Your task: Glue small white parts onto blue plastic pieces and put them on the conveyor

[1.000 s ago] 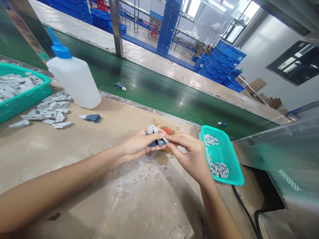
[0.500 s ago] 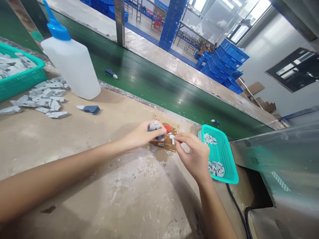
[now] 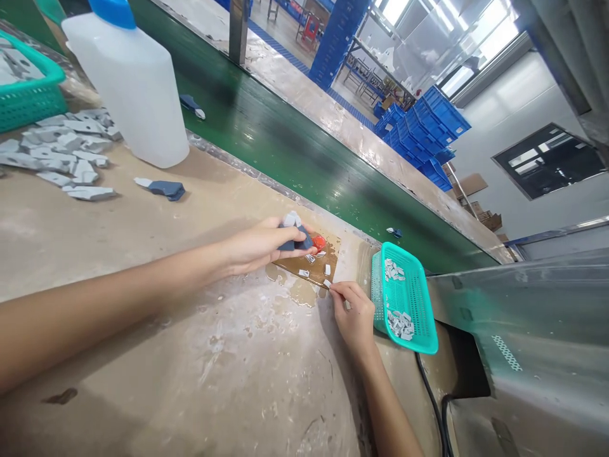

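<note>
My left hand [image 3: 271,243] is closed around dark blue and light grey plastic parts [image 3: 301,237], held over a wet brown board [image 3: 314,270]. Beside its fingertips a round red cap or dish [image 3: 318,244] rests on the board. My right hand [image 3: 352,312] pinches a small white piece [image 3: 328,284] at the board's near right edge. Several similar small pieces [image 3: 327,270] lie on the board. Just right of that hand stands a turquoise basket [image 3: 432,317] with two heaps of small grey pieces.
A white bottle with a blue cap [image 3: 137,95] stands at the left, near a heap of grey parts [image 3: 61,149] and another turquoise basket [image 3: 33,101]. A blue-grey part [image 3: 164,189] lies on the table. Behind runs a green conveyor [image 3: 285,146]. Sheet metal [image 3: 533,330] borders the right.
My right hand has moved down and toward me with the small white piece, to the board's near edge. The left hand has shifted slightly, uncovering more of the board. The whole view has tilted.
</note>
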A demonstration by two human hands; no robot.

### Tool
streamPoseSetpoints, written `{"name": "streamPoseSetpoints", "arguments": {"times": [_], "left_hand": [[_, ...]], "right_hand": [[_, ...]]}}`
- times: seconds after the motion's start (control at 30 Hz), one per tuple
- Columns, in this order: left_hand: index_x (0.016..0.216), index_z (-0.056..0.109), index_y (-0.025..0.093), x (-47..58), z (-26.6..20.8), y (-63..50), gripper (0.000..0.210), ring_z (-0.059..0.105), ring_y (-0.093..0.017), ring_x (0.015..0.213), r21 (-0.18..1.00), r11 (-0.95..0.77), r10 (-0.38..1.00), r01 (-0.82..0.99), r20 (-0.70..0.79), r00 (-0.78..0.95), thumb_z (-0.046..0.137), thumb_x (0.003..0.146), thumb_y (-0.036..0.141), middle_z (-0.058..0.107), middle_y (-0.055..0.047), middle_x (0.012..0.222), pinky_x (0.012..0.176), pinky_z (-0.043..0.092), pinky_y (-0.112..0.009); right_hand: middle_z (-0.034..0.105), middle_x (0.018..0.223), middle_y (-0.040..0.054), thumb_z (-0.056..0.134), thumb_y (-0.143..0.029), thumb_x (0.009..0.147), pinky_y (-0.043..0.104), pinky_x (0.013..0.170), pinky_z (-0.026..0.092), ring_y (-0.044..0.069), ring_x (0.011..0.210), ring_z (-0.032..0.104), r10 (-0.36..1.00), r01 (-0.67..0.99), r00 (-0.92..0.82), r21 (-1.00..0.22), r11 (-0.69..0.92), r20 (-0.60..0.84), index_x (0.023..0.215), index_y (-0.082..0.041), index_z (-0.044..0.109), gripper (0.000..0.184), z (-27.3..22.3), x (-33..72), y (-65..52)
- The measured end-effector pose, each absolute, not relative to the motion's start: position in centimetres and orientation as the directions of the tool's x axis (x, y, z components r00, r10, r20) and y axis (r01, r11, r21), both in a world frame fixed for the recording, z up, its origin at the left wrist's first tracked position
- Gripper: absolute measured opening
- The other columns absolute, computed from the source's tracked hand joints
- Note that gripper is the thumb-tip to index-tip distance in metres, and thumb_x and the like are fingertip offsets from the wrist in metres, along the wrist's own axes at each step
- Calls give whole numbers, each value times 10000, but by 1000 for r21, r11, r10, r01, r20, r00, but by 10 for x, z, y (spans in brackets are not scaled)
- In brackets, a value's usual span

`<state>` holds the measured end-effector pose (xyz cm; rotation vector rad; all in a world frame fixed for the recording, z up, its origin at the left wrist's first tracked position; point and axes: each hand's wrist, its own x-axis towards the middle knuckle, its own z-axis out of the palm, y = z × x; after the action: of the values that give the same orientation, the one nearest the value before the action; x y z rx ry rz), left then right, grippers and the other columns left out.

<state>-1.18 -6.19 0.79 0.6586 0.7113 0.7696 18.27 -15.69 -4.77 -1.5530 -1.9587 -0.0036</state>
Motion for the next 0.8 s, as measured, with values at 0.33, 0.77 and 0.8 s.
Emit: {"name": "streamPoseSetpoints", "arguments": {"times": [0.33, 0.77, 0.8], "left_hand": [[771, 642, 149, -16, 1, -60, 104, 624, -157, 829, 828, 483, 774, -283, -254, 580, 657, 668, 138, 666, -26, 836, 872, 483, -346], [797, 663, 173, -16, -6, -59, 204, 613, -167, 851, 907, 374, 802, -193, -212, 559, 678, 600, 118, 682, -22, 847, 876, 436, -341], [777, 660, 169, -16, -6, -59, 188, 609, -168, 851, 919, 350, 807, -179, -199, 556, 675, 596, 119, 680, -23, 843, 875, 430, -339]], "right_hand": [[633, 704, 53, 472, -98, 794, 255, 545, 500, 145, 627, 592, 878, 874, -85, -388, 293, 472, 712, -163, 619, 180, -49, 187, -159], [642, 670, 36, 506, -136, 777, 251, 484, 470, 140, 565, 573, 856, 859, -31, -425, 287, 516, 690, -183, 645, 171, -31, 182, -157], [643, 674, 35, 505, -138, 777, 254, 488, 470, 141, 567, 573, 854, 859, -25, -426, 284, 519, 693, -186, 646, 171, -29, 182, -156]]}}
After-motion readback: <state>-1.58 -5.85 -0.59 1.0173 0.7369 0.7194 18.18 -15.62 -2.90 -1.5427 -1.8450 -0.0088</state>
